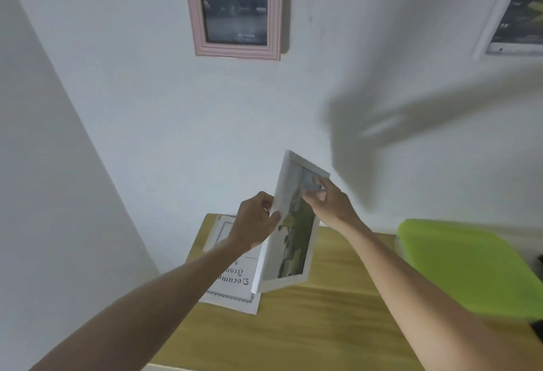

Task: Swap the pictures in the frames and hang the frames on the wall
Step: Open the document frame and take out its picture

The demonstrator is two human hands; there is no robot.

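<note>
Wooden and yellow-brown, the surface (323,326) stands against a pale wall, and everything here is placed from the white frame (289,223) held tilted in the air above its far edge. To the frame's left and partly beneath it a printed certificate sheet (232,291) lies flat on the surface, the left hand (255,220) pinches the frame's left edge, and high above on the wall hangs a pink arched frame (235,9) with a truck picture. Right of the white frame's middle the right hand (329,200) grips its upper part with fingers over the green picture, further right a lime-green lidded box (464,264) sits on the surface, and another white frame (511,12) hangs high on the wall.
</note>
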